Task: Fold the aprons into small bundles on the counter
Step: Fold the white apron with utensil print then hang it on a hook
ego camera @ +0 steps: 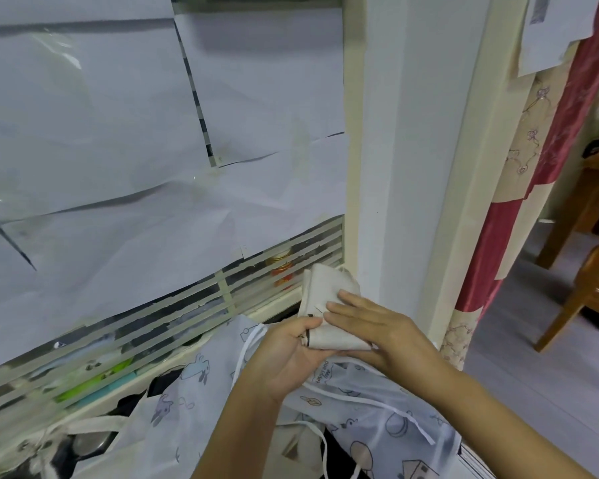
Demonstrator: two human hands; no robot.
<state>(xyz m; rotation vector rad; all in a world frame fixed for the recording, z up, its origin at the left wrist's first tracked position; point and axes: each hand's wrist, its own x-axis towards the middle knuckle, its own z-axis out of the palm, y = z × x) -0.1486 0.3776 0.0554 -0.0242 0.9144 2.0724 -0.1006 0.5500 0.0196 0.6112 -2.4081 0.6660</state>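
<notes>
Above the printed apron (377, 420), which lies spread out on the counter (166, 380), a beige apron bundle (329, 292) is held in the air between both hands

Progress, as judged:
- The beige apron is folded down to a small flat packet and appears close to finished. It is not yet set down
- The printed apron is wholly unfolded, with its white ties (370, 399) trailing loose across it
- Left of the printed apron, a second beige cloth with straps (94, 426) also lies unfolded. Whether it is an apron cannot be confirmed
- At least one full fold sequence remains, probably two

Left hand (284, 354): above the printed apron's upper edge, palm turned up. It supports the bundle's near left corner from below. Its fingers (303, 331) curl over the bundle's edge and grip it

Right hand (370, 323): laid on top of the bundle's near half. Its fingers (343, 299) are straight and close together, pressing the cloth flat, and they grip nothing

The bundle's far half projects beyond both sets of fingertips, uncovered
</notes>
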